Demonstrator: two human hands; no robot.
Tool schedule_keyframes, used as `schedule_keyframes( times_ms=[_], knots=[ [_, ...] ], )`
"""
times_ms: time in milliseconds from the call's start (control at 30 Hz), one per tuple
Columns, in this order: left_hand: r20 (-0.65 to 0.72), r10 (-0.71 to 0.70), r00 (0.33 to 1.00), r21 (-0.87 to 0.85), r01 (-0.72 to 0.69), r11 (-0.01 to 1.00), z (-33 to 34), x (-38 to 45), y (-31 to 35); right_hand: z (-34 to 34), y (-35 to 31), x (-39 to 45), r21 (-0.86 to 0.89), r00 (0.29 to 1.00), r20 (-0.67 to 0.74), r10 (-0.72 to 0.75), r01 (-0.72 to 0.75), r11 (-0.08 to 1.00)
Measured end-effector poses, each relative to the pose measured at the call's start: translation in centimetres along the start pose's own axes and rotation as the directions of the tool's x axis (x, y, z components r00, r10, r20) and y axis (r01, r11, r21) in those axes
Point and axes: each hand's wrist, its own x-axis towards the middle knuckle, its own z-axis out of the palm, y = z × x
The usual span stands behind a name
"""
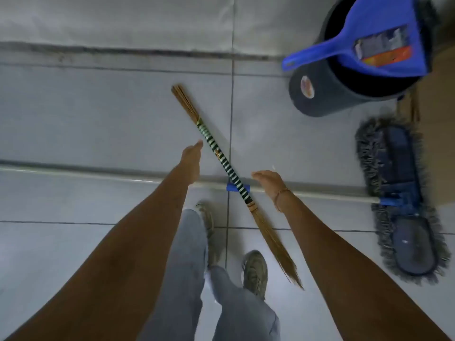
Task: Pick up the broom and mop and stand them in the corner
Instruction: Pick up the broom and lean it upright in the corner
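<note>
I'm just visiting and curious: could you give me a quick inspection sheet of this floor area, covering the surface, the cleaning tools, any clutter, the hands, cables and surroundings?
Surface: pale tiled floor with dark grout lines.
Job's things: stick broom lies flat, diagonal, with a green and white banded wrap; it crosses over the mop handle, which lies flat, running left to right. The mop head, grey fringed, rests on the floor at right.
Clutter: dark bucket at upper right with a blue dustpan resting on its rim.
Grippers: left hand and right hand both open, empty, either side of the broom, touching nothing.
Cables: nothing seen.
Surroundings: person's grey trousers and shoes below; wall base along the top.
</note>
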Motion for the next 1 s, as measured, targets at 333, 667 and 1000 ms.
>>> schedule_keyframes(
  times_ms=[333,667,1000],
  knots=[
    [-0.002,0.150,0.989,-0.033,-0.150,0.988,4.2,19.7,-4.4,8.3,10.9,18.8,-0.289,0.977,0.158,-0.141,0.183,0.940],
    [0.134,0.406,0.904,-0.257,-0.364,0.895,6.3,3.3,3.6,4.5,5.1,9.3,-0.018,0.982,0.160,-0.100,0.104,0.994],
    [0.335,0.606,0.721,-0.043,-0.631,0.774,7.4,-29.1,16.3,-4.7,-8.1,-13.6,0.090,0.956,0.004,-0.293,0.292,0.952]
  ],
)
